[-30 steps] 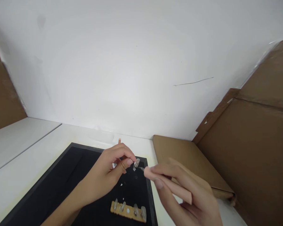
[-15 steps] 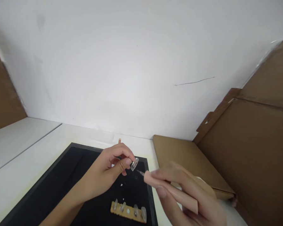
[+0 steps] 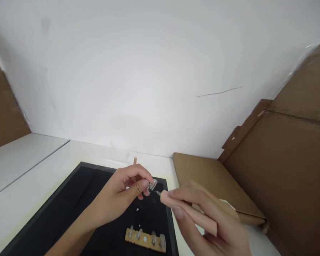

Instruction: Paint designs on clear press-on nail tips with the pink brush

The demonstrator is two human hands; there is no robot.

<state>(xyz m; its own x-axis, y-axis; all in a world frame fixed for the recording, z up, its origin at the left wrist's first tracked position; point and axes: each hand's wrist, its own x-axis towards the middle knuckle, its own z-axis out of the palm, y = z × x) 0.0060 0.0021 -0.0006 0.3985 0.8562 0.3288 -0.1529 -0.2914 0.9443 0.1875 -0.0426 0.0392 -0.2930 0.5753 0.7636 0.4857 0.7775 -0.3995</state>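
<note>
My left hand (image 3: 126,188) pinches a small clear glossy piece (image 3: 152,185) between thumb and fingertips above the black mat. In my right hand (image 3: 202,213) is a pink pen-like tool (image 3: 189,212), its thin pointed tip close to the lower edge of the clear piece; whether they touch is hard to tell. Below the hands, a yellowish strip (image 3: 145,240) with several translucent upright pieces and a pale dot rests on the mat. Behind my left hand a pink stick end (image 3: 135,160) shows, mostly hidden.
The black mat (image 3: 82,185) with a dark border lies on a white table (image 3: 26,170). Tiny white bits dot it. A flat cardboard box (image 3: 197,170) is at the right, beside a tall cardboard panel (image 3: 290,170). A white wall (image 3: 149,89) rises behind.
My right hand and the pink tool have shifted slightly left, toward the clear piece. The clear piece has tilted a little in my left hand, which is nearly still.
</note>
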